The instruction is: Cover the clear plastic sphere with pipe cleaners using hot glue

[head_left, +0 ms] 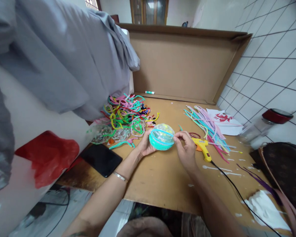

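A clear plastic ball wrapped in teal pipe cleaner sits between my hands above the cardboard-covered table. My left hand cups the ball from the left side. My right hand pinches the teal pipe cleaner end at the ball's right edge. A yellow glue gun lies just right of my right hand, its black cord trailing to the near right.
A tangled heap of coloured pipe cleaners and clear ball halves lie at left. Straight pipe cleaners, white paper, a red-lidded jar, a brown bag, a black phone, and grey cloth surround me.
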Motion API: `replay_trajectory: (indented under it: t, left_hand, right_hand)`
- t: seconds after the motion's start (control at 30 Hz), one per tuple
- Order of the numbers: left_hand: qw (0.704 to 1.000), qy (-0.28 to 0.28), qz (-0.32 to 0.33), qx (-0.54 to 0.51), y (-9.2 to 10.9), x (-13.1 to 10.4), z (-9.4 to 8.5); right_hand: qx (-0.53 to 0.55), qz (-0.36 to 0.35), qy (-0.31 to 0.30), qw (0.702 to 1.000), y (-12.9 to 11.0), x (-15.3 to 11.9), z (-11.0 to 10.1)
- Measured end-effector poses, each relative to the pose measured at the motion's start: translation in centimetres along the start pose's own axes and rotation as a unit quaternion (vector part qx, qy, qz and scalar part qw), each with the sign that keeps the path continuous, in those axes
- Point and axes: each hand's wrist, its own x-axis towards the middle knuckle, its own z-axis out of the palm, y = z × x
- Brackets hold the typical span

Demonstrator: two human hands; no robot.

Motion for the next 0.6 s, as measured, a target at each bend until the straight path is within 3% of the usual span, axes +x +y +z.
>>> replay_trajectory:
  t: [0.17,0.37,0.6]
  left_hand:
    - [1.0,0.011,0.007,0.009,-0.08,0.1,0.01]
    - [0.994,0.009,0.035,0.107,-0.45,0.0,-0.08]
    - [0.968,0.052,0.088,0.228,-0.88,0.02,-0.52]
  right_hand:
    - [-0.023,-0.02,0.005,1.0,-0.09,-0.27,0.3]
    - [-0.067,-0.057,-0.016,0.996,-0.08,-0.27,0.21]
    - [-0.186,-0.156,-0.043,0.969,0.51,-0.32,0.3]
